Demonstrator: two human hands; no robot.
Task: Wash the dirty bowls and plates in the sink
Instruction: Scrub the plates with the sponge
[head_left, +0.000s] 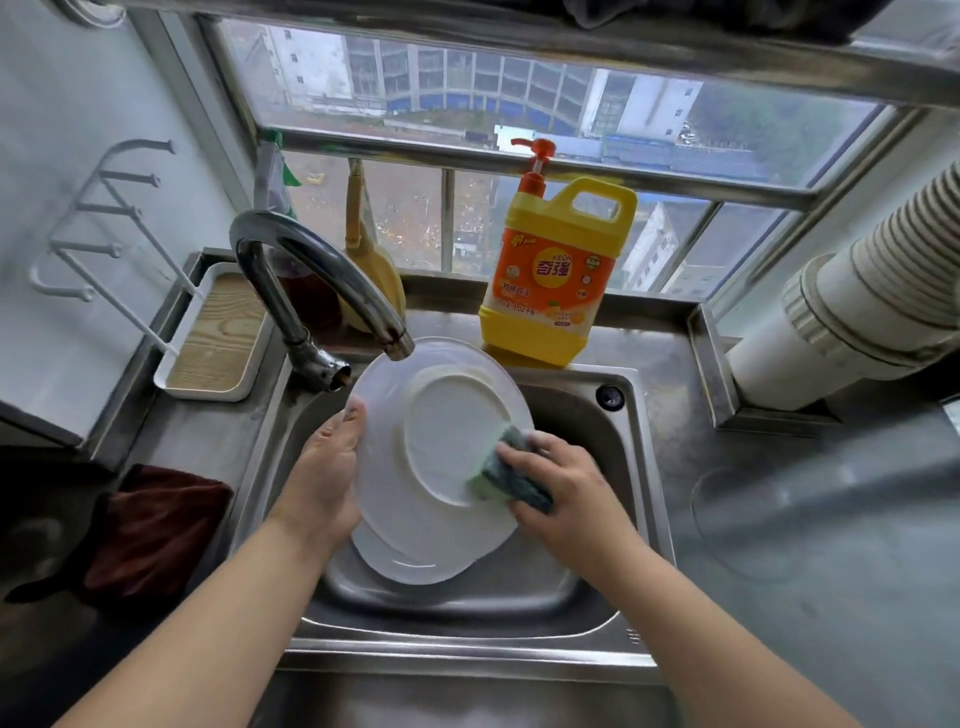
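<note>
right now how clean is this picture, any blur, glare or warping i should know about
Head view: daylight from the window lights the scene evenly, with soft glare on the faucet and sink rim; wide-angle distortion bends the window frame and counter edges; the right hand and sponge on the plate are slightly motion-blurred; the dark cloth at left sits in shadow.

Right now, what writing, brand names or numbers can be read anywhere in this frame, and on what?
"奇强": large characters on the orange label of the yellow detergent bottle.
"KEON": small letters above those characters, faint.
"1.02千克": seemingly, on the line lower on the label; blurred.
Other small label print: unreadable.
Nothing else in view carries text.
</note>
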